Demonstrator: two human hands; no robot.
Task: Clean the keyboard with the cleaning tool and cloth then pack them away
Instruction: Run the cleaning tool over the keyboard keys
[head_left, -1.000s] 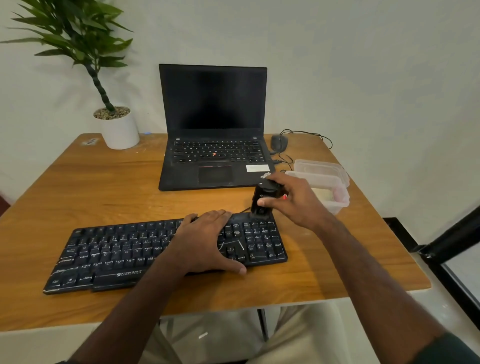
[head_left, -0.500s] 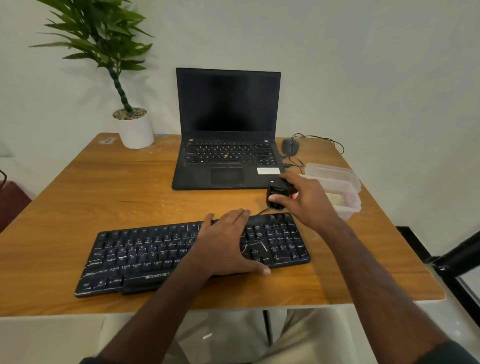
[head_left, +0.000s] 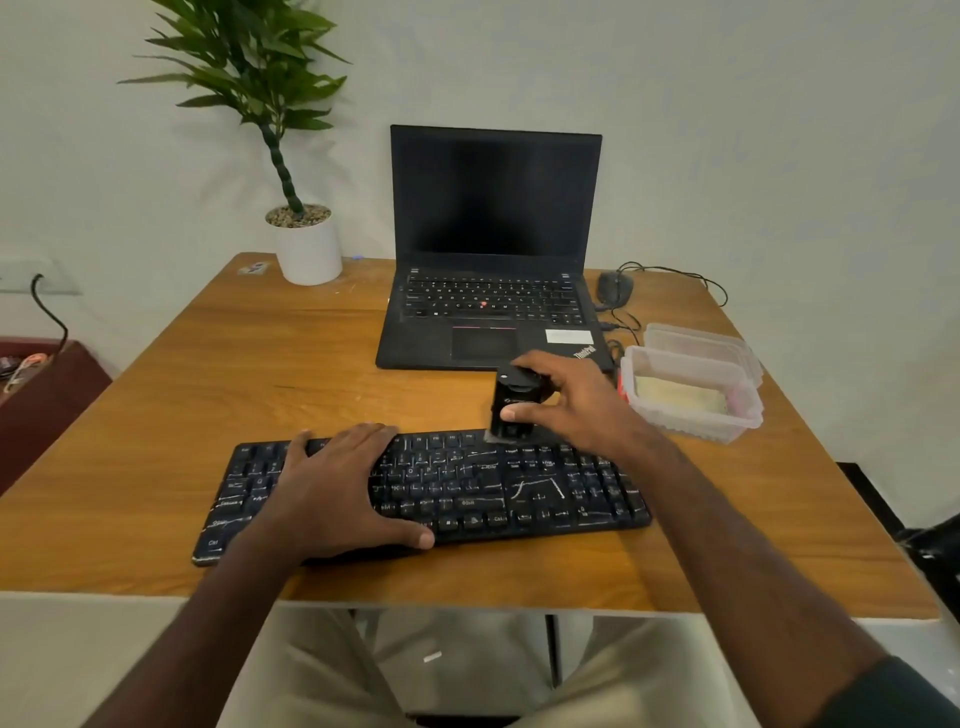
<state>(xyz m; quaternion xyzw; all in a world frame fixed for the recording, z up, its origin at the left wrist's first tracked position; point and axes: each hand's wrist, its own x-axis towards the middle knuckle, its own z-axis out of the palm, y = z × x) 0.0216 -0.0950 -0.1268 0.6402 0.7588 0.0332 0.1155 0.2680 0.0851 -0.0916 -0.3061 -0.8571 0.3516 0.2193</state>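
A black keyboard (head_left: 467, 483) with white smears on its keys lies across the near part of the wooden table (head_left: 260, 374). My left hand (head_left: 337, 483) rests flat on its left half, fingers spread. My right hand (head_left: 566, 405) grips a small black cleaning tool (head_left: 511, 408), held upright with its lower end touching the keyboard's top row, right of centre. A clear plastic box (head_left: 691, 400) at the right holds a pale yellow cloth (head_left: 680, 397).
An open black laptop (head_left: 493, 260) stands behind the keyboard. A wired mouse (head_left: 614, 287) and its cable lie to its right. A clear lid (head_left: 698, 345) sits behind the box. A potted plant (head_left: 306, 244) is at the back left.
The camera view has swung left, so everything sits further right in the frame. My right hand has brought the tool down and leftward onto the keyboard's top row. My left hand has slid left along the keys.
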